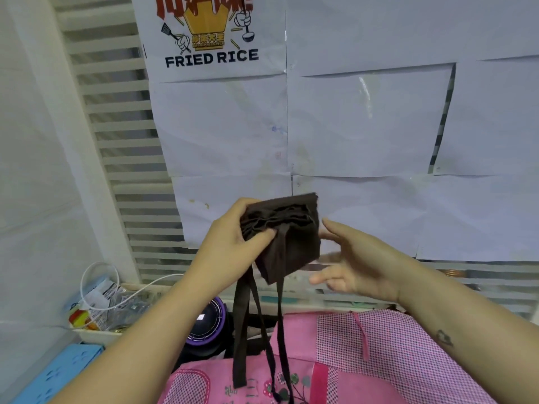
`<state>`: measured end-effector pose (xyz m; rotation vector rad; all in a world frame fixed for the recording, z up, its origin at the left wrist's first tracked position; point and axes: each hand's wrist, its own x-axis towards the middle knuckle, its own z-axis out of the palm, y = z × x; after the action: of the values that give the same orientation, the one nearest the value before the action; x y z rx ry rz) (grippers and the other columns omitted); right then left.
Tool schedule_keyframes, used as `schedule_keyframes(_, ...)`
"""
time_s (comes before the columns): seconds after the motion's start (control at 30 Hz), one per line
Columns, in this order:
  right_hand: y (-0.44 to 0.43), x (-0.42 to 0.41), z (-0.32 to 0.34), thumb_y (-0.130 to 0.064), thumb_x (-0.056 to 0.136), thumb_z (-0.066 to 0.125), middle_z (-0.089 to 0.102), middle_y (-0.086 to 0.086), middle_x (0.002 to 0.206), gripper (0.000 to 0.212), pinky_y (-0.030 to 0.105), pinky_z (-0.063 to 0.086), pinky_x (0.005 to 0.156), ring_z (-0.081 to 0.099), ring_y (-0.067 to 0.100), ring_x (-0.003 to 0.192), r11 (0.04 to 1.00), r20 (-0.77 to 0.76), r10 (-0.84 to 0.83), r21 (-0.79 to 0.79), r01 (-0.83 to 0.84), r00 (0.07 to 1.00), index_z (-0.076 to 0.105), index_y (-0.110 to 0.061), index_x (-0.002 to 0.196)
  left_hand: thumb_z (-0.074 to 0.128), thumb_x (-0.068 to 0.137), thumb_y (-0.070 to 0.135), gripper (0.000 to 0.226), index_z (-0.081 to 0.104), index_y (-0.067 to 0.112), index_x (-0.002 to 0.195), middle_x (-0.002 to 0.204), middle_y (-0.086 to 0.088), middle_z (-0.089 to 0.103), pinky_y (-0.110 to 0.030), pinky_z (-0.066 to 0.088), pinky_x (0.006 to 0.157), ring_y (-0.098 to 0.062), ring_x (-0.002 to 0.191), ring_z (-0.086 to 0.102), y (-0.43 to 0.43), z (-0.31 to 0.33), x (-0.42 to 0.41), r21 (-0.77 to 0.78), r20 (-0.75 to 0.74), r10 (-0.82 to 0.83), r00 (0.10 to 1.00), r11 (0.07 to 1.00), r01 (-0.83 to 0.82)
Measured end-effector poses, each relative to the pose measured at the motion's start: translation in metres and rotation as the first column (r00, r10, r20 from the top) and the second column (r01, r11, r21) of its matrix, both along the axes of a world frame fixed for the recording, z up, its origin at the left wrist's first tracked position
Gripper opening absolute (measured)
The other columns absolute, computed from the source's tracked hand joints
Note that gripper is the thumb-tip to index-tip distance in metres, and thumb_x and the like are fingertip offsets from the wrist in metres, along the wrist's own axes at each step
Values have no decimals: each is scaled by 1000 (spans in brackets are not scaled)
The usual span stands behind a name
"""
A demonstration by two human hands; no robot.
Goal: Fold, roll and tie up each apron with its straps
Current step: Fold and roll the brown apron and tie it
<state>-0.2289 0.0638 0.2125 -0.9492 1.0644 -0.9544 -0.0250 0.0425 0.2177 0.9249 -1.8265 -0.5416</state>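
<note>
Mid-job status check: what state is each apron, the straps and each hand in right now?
brown apron: folded into a compact bundle, held up in the air, not tied.
straps: hanging loose below the bundle, untied.
left hand: grips the bundle's left side.
right hand: open beside the bundle; contact unclear.
pink apron: lying spread out below, not rolled.

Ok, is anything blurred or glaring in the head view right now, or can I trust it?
Head view: the right hand shows motion blur at its fingers; the rolled brown apron in the left hand is fairly sharp. Head view: a glare streak on the white sheets, and the slatted panel curves from wide-angle distortion.
</note>
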Motion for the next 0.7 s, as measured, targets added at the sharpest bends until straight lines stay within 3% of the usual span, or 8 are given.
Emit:
schedule_keyframes(0.1, 8, -6, 8, -35, 87, 63, 51, -12, 127, 49, 22, 46, 68, 64, 8, 71, 916, -531, -241, -402, 10, 812, 47, -32, 133, 65, 85, 10, 24, 60, 27, 100, 89, 16, 69, -8, 43, 74, 5, 86, 63, -3, 1, 5, 100, 2, -8, 1000, 995, 8)
schedule_keyframes(0.17, 7, -5, 13, -31, 80, 71, 45, -21, 130, 67, 18, 43, 71, 58, 4, 86, 832, -659, -328, -541, -124, 677, 39, -36, 139, 65, 85, 9, 22, 61, 25, 100, 89, 16, 71, -11, 46, 78, 2, 86, 65, -2, 1, 2, 139, 27, -40, 999, 990, 36)
schedule_keyframes(0.2, 5, -5, 15, -28, 78, 74, 46, -23, 128, 73, 17, 42, 74, 54, 3, 99, 819, -671, -315, -549, -165, 671, 37, -37, 140, 65, 85, 10, 21, 62, 24, 100, 90, 15, 71, -13, 47, 79, 1, 87, 65, -2, 1, 1, 149, 28, -47, 999, 988, 42)
schedule_keyframes(0.27, 3, -4, 18, -20, 78, 76, 51, -25, 123, 72, 16, 43, 87, 48, -1, 118, 830, -627, -173, -507, -230, 759, 40, -37, 137, 65, 85, 11, 20, 62, 23, 100, 91, 13, 72, -15, 48, 77, 0, 87, 66, -1, 3, -2, 168, -16, -48, 999, 984, 50)
schedule_keyframes(0.37, 3, 2, 17, -12, 81, 74, 62, -18, 117, 58, 10, 49, 79, 58, -10, 106, 825, -489, -48, -511, -241, 871, 48, -31, 129, 64, 86, 13, 19, 63, 23, 101, 91, 12, 72, -16, 46, 74, -1, 86, 67, -1, 8, -2, 217, -89, -57, 994, 973, 76)
schedule_keyframes(0.5, -2, 14, 8, -21, 90, 62, 72, -7, 104, 24, 26, 53, 87, 67, 7, 99, 784, -262, -213, -621, 4, 941, 62, -23, 114, 67, 86, 18, 26, 60, 26, 110, 100, 13, 71, -17, 47, 81, 1, 94, 65, 5, 9, -8, 209, -104, -85, 991, 972, 105)
schedule_keyframes(0.6, -3, 21, 4, -28, 94, 57, 72, -9, 103, 20, 27, 52, 87, 67, 5, 96, 750, -193, -274, -656, 84, 942, 66, -23, 111, 71, 83, 26, 42, 51, 37, 118, 111, 18, 63, -10, 44, 86, 7, 102, 60, 7, 6, -11, 125, -135, -70, 988, 988, 87)
schedule_keyframes(0.7, -3, 19, 1, -30, 93, 57, 72, -11, 101, 20, 24, 52, 84, 67, 2, 93, 727, -224, -306, -683, 75, 925, 67, -24, 110, 79, 70, 46, 42, 56, 44, 106, 110, 15, 62, -13, 47, 78, 1, 98, 62, 9, 10, -7, 127, -141, -60, 988, 989, 78)
